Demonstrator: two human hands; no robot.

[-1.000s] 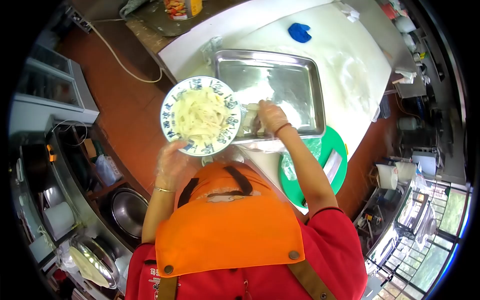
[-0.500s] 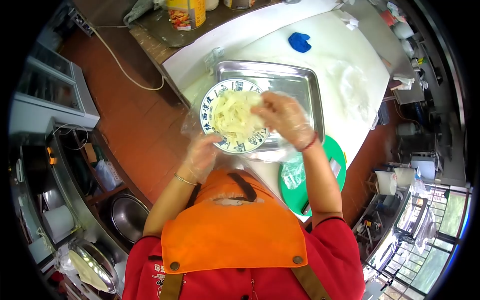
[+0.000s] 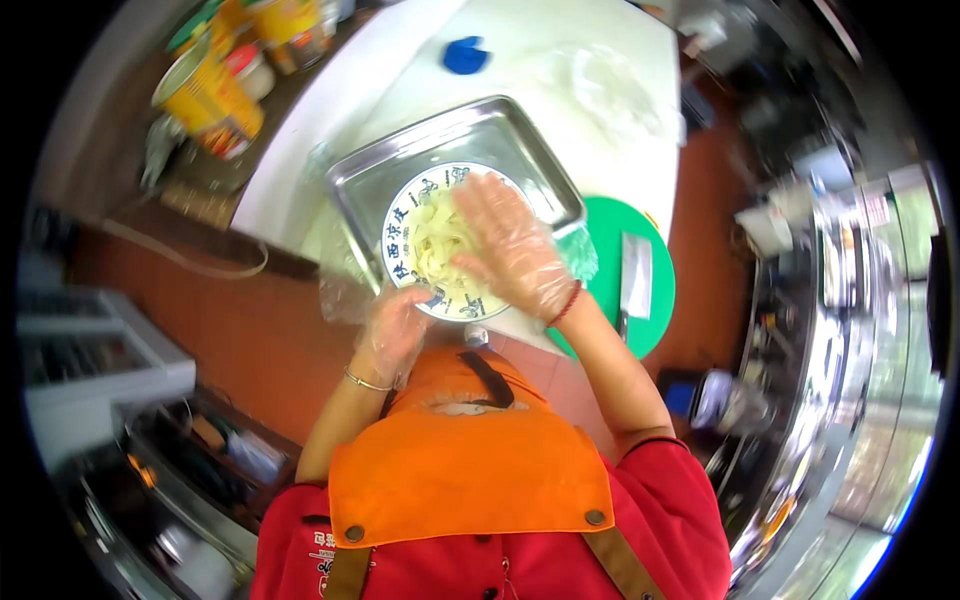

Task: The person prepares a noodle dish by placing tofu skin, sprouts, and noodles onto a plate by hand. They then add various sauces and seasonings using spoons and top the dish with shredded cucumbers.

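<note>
Pale wide noodles [image 3: 437, 240] lie in a white plate with blue lettering [image 3: 397, 248] on its rim. The plate is at the near side of a metal tray [image 3: 505, 118], overlapping it. My left hand [image 3: 397, 325], in a clear plastic glove, grips the plate's near-left rim. My right hand [image 3: 515, 245], also gloved, is spread flat over the right part of the noodles with its fingers stretched out. It hides that side of the plate; whether the palm presses on the noodles I cannot tell.
To the right lies a green round cutting board [image 3: 655, 310] with a cleaver [image 3: 636, 275] on it and a crumpled plastic bag [image 3: 580, 252] at its edge. A blue cloth-like piece [image 3: 465, 56] sits beyond the tray. Yellow cans [image 3: 210, 105] stand on the shelf at left.
The right hand has gone from bent fingers at the noodles to a flat, spread palm over them. The left hand stays on the rim. The whole view has turned.
</note>
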